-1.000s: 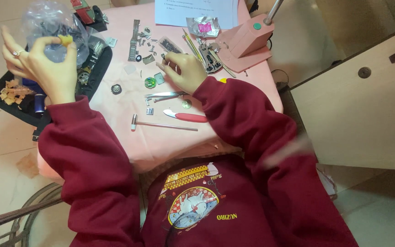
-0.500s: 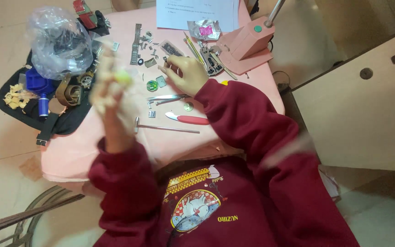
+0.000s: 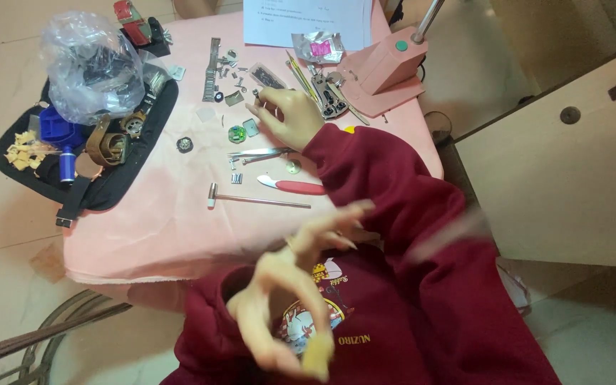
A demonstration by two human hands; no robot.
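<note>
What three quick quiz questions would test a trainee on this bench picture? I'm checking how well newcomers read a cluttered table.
1. True or false: the right hand rests on the pink table among small metal parts.
2. Which lies nearer the table's front edge: the small hammer or the clear plastic bag?
3. Is the left hand sharp or blurred?

Key: 1 true. 2 the small hammer. 3 blurred; it is raised off the table, close to the camera.

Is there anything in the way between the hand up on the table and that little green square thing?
Nothing visible. The right hand rests on the pink cloth just right of the green square part, with only a small pale tile beside it. The tweezers lie below, out of the way.
</note>
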